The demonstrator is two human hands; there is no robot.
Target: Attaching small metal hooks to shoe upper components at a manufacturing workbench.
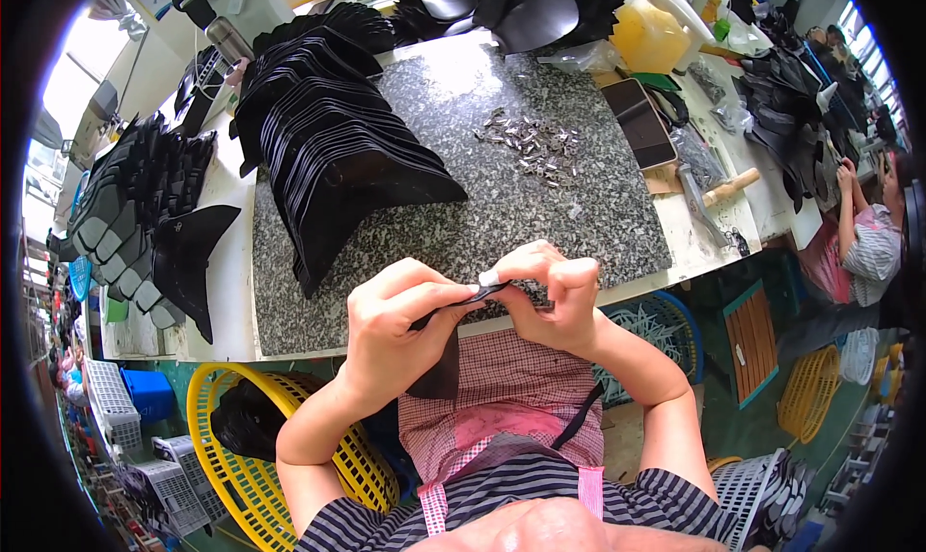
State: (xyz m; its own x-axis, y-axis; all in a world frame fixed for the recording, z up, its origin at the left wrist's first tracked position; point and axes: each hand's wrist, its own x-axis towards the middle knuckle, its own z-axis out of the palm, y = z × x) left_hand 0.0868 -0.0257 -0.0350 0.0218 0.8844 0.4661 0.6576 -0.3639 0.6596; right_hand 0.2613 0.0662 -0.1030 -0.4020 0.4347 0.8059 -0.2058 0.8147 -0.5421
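Between my two hands, a black flat sheet piece [441, 372], leather-like, is held by its upper edge at the table's front edge and hangs down before my apron. My left hand [397, 325] has its fingers closed on it. My right hand [550, 296] pinches the same edge close by, its fingertips nearly meeting the left ones. Something white shows at a right fingertip; I cannot tell whether it is tape. Beyond my left hand lies a long overlapping stack of similar black pieces [352, 156]. A scattered pile of small metal bits [535, 147] lies beyond my right hand.
The speckled stone slab [588, 224] covers the worktable. Right of it are a phone [639, 123] and a hammer [701, 205]; a yellow-liquid jug [656, 26] stands behind. More black pieces [193, 253] lie left. A yellow basket [207, 436] stands below left. Another person [873, 234] sits at right.
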